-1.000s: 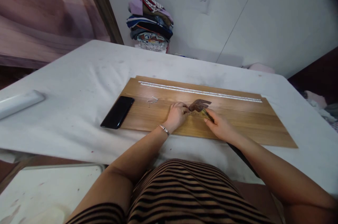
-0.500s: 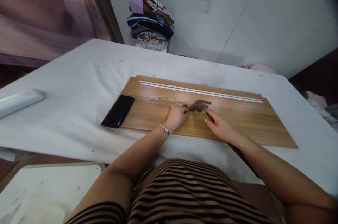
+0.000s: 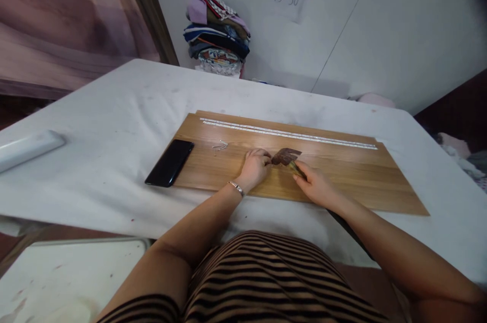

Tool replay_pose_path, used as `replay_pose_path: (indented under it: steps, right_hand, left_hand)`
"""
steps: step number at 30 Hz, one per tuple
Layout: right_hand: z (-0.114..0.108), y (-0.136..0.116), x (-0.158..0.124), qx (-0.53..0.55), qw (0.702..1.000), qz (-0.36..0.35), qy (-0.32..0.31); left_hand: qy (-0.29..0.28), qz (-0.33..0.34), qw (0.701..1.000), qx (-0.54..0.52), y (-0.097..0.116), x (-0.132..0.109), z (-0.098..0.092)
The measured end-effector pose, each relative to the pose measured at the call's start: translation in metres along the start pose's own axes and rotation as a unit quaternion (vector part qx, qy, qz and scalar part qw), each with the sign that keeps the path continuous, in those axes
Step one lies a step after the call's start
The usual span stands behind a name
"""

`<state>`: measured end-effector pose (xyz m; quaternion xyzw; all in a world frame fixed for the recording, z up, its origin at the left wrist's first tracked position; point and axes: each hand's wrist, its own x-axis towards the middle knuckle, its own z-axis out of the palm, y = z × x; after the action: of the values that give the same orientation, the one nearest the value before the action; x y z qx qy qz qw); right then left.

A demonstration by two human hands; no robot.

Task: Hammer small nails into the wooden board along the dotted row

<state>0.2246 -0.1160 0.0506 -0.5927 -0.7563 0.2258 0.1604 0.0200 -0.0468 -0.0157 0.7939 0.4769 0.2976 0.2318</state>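
My right hand [image 3: 314,183] is closed round the hammer [image 3: 285,156], whose rusty claw head is just above the wooden board [image 3: 353,176]. Beside the hammer's striking face, my left hand [image 3: 256,166] rests on the board with its fingertips pinched together; whatever they hold is too small to make out. Several nails [image 3: 221,146] lie loose on the board to the left of that hand. Two white printed strips [image 3: 289,134] run along the board's far side.
A black phone [image 3: 170,163] lies over the board's left end. White cloth covers the table [image 3: 114,135]. Folded clothes [image 3: 217,29] are stacked by the wall, and a white roll [image 3: 30,149] is at the far left.
The hammer head has shifted slightly left and down, closer to my left fingertips, and its tilt has changed a little. My left hand has stayed in place on the board.
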Motion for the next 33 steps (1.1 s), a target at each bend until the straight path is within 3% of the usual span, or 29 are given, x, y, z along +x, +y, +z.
replay_pose_path:
  steps: [25, 33]
  right_hand:
    - [-0.0032, 0.0008, 0.0016, -0.006, 1.0, -0.003, 0.023]
    - [0.0005, -0.0013, 0.0024, -0.007, 1.0, -0.002, 0.001]
  left_hand:
    - [0.004, -0.006, 1.0, -0.009, -0.0003, -0.0002, 0.0008]
    - [0.007, 0.001, 1.0, -0.008, -0.0019, 0.0003, 0.0019]
